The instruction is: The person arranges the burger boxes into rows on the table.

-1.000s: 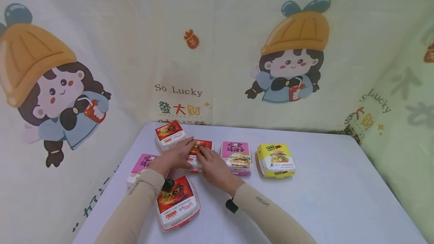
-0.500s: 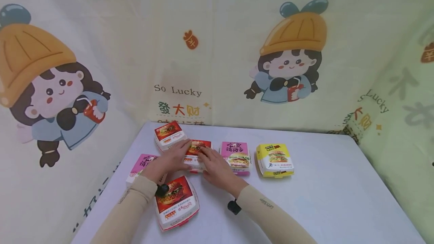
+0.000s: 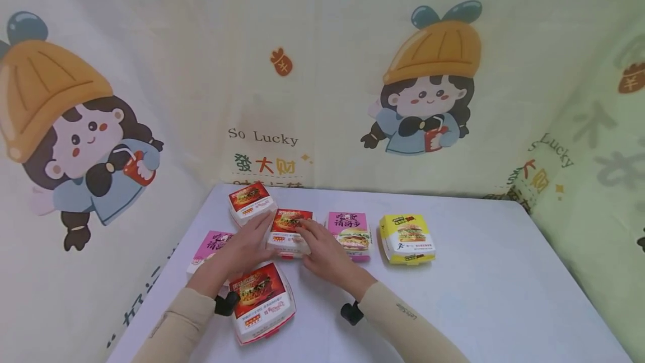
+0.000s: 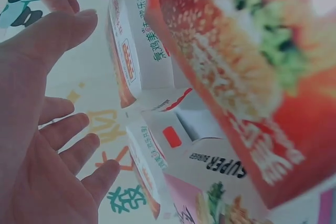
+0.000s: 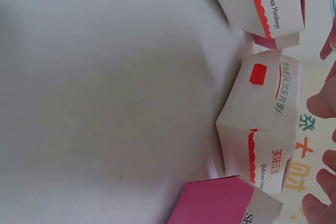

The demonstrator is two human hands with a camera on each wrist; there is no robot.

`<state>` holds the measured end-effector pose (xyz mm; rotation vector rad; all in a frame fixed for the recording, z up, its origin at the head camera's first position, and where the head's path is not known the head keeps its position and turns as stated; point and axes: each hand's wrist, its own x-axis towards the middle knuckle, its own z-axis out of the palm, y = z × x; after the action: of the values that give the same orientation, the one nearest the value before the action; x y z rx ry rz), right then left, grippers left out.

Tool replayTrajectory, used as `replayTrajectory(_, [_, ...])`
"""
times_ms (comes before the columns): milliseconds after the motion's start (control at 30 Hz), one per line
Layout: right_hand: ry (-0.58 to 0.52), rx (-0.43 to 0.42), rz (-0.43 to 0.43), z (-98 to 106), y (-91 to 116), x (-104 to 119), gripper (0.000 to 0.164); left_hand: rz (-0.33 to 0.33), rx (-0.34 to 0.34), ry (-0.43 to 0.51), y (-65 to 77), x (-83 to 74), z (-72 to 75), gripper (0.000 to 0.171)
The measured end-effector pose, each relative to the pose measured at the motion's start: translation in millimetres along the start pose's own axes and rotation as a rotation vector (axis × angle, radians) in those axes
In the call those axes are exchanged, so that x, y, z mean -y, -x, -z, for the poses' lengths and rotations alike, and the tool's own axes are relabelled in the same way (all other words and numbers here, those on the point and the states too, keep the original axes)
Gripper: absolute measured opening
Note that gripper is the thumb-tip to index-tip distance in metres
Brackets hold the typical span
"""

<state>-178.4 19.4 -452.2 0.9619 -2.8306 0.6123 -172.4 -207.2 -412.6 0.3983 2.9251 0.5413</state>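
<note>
A small red-and-white burger box [image 3: 291, 234] lies between my two hands. My left hand [image 3: 242, 251] is over its left side, above a pink burger box [image 3: 209, 248]; in the left wrist view its fingers are spread and hold nothing. My right hand [image 3: 327, 254] hovers by the box's right side, fingers extended over the edge; the right wrist view shows its fingers [image 5: 326, 166] loosely bent, holding nothing. I cannot tell whether they touch the box. A larger red-and-white burger box [image 3: 263, 301] sits nearer me, below my left hand. Another red box [image 3: 252, 203] stands behind.
To the right stand a pink burger box [image 3: 349, 234] and a yellow burger box [image 3: 407, 238], spaced apart. They are on a white table [image 3: 478, 284]. A printed cloth [image 3: 327, 71] hangs behind and along both sides.
My left hand has drawn back to the left and toward me, uncovering more of the small red box. My right hand has shifted slightly to the right.
</note>
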Motion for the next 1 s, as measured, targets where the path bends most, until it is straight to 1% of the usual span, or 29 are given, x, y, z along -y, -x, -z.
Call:
replayTrajectory(133, [0.007, -0.012, 0.016, -0.2, 4.0, 0.3, 0.065, -0.024, -0.066, 0.007, 13.2, 3.4, -3.6, 0.096])
replayTrajectory(300, [-0.004, -0.051, 0.051, 2.9, 9.5, 2.3, 0.068, -0.013, -0.097, 0.025, 27.7, 6.4, -2.9, 0.093])
replayTrajectory(400, [-0.039, -0.058, 0.071, 5.1, 12.9, 4.0, 0.071, 0.011, -0.101, 0.037, 37.7, 6.7, -1.3, 0.095])
replayTrajectory(500, [-0.068, -0.046, 0.084, 5.7, 15.2, 5.7, 0.073, 0.02, -0.111, 0.057, 46.8, 7.5, -0.4, 0.096])
replayTrajectory(633, [-0.095, -0.029, 0.092, 4.6, 17.7, 8.1, 0.074, 0.04, -0.11, 0.083, 55.8, 8.7, -1.8, 0.099])
replayTrajectory(800, [-0.094, -0.019, 0.1, 2.3, 22.4, 13.0, 0.072, 0.086, -0.108, 0.079, 67.9, 11.0, -8.0, 0.102])
replayTrajectory(867, [-0.092, -0.006, 0.093, 1.1, 24.0, 15.5, 0.072, 0.086, -0.115, 0.071, 73.5, 12.6, -11.1, 0.102])
replayTrajectory(1000, [-0.092, 0.032, 0.075, -1.5, 26.3, 19.9, 0.074, 0.08, -0.125, 0.086, 82.8, 14.5, -16.6, 0.101])
